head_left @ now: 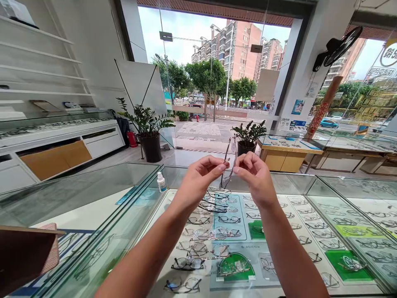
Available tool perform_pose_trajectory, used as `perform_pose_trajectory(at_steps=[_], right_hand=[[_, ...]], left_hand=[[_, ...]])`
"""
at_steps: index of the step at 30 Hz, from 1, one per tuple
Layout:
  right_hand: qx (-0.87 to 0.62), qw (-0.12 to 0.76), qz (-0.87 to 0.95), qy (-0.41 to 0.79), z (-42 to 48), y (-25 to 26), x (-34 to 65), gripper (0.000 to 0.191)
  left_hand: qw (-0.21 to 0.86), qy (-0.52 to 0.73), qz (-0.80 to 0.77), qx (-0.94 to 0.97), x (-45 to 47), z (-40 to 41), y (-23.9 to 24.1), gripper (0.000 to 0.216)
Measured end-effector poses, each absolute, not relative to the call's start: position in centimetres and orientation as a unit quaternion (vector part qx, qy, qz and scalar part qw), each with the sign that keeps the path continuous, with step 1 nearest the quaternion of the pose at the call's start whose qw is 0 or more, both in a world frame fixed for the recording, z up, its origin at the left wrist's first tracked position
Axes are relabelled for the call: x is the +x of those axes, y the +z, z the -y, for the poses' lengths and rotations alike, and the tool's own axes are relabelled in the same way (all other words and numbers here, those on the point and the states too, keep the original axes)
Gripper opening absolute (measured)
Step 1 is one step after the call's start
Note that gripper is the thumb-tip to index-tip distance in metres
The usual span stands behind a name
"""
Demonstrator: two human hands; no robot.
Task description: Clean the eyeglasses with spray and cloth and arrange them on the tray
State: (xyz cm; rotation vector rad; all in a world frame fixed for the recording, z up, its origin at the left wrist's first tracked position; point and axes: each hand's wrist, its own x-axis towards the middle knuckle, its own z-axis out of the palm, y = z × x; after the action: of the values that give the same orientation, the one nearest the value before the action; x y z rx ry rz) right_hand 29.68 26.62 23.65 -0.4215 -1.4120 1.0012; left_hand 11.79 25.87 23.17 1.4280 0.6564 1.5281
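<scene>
Nearest me, rows of frames [198,248] lay under the glass top of the desk [93,198]. Over the middle of the desk both hands held one pair of glasses [230,159] up off the glass, turned edge-on. The left hand [201,176] had its grip pinched shut on one side, and the right hand [257,178] was pinched on the other. A small bottle [161,182] stood near the far edge, left of the hands. A plant [149,124] sat on the floor beyond it.
</scene>
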Motion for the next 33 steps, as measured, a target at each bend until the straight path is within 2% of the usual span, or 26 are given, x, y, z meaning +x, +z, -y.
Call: perform_pose_trajectory(at_steps=[11,18,25,33], right_hand=[[-0.176,0.611,0.629,0.447,-27.2,23.3,29.9,0.042],[-0.195,0.633,0.624,0.414,-27.4,23.4,30.2,0.043],[-0.226,0.691,0.560,0.398,-28.0,23.4,30.3,0.046],[-0.258,0.683,0.540,0.420,-28.1,23.1,29.7,0.050]], left_hand=[[0.447,0.612,-0.269,0.594,11.8,-26.1,23.0,0.027],[0.463,0.644,-0.268,0.547,11.7,-26.5,22.9,0.033],[0.497,0.699,-0.230,0.459,10.5,-26.9,23.7,0.041],[0.471,0.739,-0.213,0.432,10.0,-27.4,23.9,0.042]])
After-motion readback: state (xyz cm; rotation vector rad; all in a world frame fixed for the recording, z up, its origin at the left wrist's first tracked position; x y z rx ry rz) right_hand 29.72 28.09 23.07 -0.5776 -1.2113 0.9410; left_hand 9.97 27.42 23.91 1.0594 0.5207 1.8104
